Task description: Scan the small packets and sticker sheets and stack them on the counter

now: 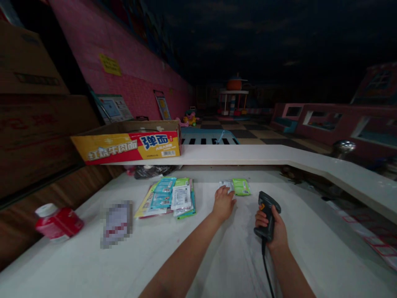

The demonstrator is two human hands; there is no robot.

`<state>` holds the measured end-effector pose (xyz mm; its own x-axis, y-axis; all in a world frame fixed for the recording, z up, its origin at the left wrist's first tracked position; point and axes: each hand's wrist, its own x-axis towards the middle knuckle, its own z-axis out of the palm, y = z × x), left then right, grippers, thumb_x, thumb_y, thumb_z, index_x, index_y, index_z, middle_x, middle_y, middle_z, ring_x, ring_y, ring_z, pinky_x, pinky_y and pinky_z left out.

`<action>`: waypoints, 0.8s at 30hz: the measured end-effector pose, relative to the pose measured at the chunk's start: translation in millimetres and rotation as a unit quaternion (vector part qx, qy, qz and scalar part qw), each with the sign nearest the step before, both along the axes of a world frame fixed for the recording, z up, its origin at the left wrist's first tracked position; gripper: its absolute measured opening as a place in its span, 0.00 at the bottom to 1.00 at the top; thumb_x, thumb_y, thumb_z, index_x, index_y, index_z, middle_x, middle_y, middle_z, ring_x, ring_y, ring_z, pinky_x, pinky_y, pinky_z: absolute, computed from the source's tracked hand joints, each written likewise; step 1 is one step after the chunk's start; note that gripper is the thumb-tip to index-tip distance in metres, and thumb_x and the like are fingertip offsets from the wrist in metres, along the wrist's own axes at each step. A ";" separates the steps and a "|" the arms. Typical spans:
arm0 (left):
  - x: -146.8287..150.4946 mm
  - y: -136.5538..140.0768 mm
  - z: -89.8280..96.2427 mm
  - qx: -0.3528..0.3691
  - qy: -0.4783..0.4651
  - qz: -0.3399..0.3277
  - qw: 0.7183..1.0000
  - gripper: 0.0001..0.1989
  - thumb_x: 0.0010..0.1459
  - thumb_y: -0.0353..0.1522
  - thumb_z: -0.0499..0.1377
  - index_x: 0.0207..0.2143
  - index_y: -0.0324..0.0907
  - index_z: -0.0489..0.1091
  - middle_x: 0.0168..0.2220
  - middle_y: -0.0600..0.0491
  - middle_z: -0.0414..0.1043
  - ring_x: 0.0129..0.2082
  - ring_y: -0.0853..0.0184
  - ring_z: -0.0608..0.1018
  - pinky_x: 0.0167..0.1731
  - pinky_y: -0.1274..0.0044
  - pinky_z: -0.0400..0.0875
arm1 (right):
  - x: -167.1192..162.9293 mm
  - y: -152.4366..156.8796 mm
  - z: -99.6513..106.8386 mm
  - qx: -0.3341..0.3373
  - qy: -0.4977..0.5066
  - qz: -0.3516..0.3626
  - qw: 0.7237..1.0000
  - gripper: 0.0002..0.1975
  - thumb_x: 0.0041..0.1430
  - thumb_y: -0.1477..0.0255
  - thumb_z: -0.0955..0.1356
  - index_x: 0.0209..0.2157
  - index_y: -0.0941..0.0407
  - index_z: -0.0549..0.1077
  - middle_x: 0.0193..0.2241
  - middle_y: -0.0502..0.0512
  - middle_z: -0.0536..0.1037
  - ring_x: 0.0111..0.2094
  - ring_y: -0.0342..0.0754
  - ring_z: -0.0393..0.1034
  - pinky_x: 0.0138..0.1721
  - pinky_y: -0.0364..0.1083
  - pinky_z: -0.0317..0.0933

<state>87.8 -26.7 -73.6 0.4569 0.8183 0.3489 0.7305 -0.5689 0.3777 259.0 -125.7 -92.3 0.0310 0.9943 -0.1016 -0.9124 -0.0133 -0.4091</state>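
Note:
My right hand [274, 227] is wrapped round the grip of a black barcode scanner [269, 207], whose cord [267, 271] runs down toward the counter's near edge. Palm down, my left hand [223, 203] reaches forward with its fingers apart, the tips over the near edge of a silvery-white packet [226, 183]. Beside that packet, on its right, lies a green packet [241, 187]. To the left of my left hand is a loose pile of flat packets, with blue packets [164, 192] and a white packet [181, 197] on top.
At the left of the white counter [149, 260] lie a red bottle [58, 223] with a white cap and a blurred-out item [118, 223]. A raised ledge [235, 155] crosses the back, bearing an open noodle carton [133, 145]. Cardboard boxes [40, 124] stand far left.

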 end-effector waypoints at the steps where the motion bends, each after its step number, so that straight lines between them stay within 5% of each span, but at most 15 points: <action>1: -10.7 -4.9 4.6 0.009 0.000 0.011 1.000 0.18 0.58 0.32 0.56 0.51 0.43 0.70 0.54 0.44 0.66 0.59 0.55 0.61 0.58 0.63 0.56 | 0.3 -0.8 -0.8 -0.005 0.016 0.003 1.000 0.15 0.50 0.64 0.73 0.34 0.55 0.66 0.20 0.42 0.60 0.17 0.35 0.56 0.15 0.34 0.57; 7: -90.0 -36.4 37.9 0.063 0.030 0.176 0.982 0.15 0.59 0.31 0.53 0.48 0.44 0.71 0.49 0.45 0.68 0.51 0.56 0.65 0.52 0.64 0.59 | 1.7 -3.8 -4.4 -0.024 0.062 0.008 0.998 0.14 0.50 0.68 0.72 0.36 0.57 0.66 0.21 0.43 0.61 0.17 0.36 0.57 0.15 0.35 0.59; 13: -147.1 -49.0 48.8 0.114 0.072 0.406 0.904 0.26 0.56 0.41 0.56 0.54 0.35 0.66 0.51 0.37 0.64 0.53 0.48 0.63 0.51 0.60 0.58 | 0.6 -5.6 -6.1 -0.026 0.067 0.001 0.997 0.15 0.49 0.70 0.73 0.36 0.58 0.67 0.21 0.44 0.61 0.17 0.36 0.58 0.14 0.35 0.60; 24: -149.7 -47.6 43.0 0.078 0.070 0.411 0.905 0.23 0.54 0.43 0.57 0.43 0.32 0.72 0.55 0.32 0.62 0.59 0.44 0.60 0.55 0.58 0.53 | -0.3 -7.9 -4.7 -0.031 0.062 -0.001 0.998 0.15 0.50 0.70 0.72 0.37 0.57 0.66 0.21 0.43 0.61 0.17 0.36 0.58 0.15 0.35 0.60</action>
<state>-61.9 -74.2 -30.6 -0.2361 0.8477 0.4751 0.9659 0.1513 0.2100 258.6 -133.6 -97.0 0.0159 0.9860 -0.1663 -0.9561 -0.0337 -0.2909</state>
